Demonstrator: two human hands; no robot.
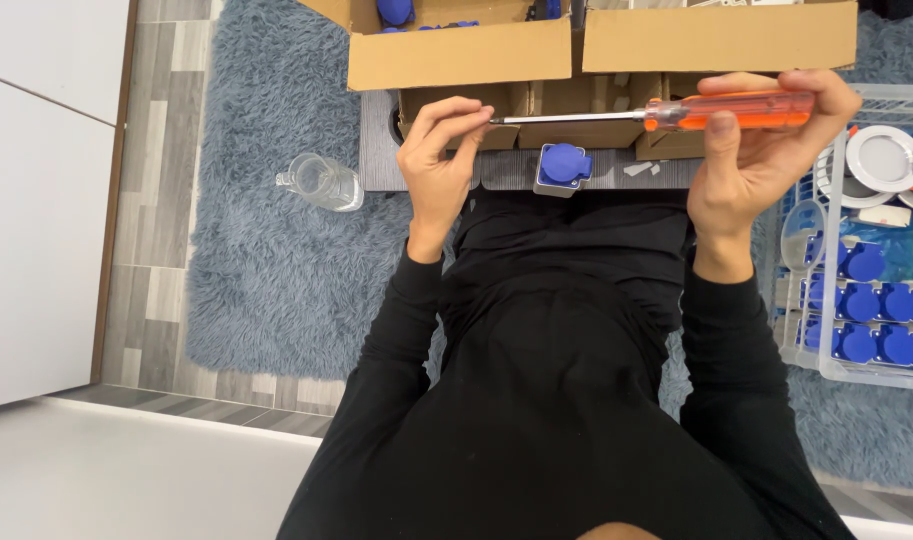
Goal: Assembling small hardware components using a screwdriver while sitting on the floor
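Orange screwdriver [676, 111] gripped by right hand [751, 160], left fingers [456, 120] pinching its tip; a slip could jab the left hand [438, 160]

clear glass jug [321, 182] on grey rug [276, 260], cardboard box [456, 50], white basket [826, 372]

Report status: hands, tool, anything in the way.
Right hand grips the screwdriver by its orange handle. Left hand pinches its tip. Blue-capped socket sits below the shaft, untouched. Nothing between.
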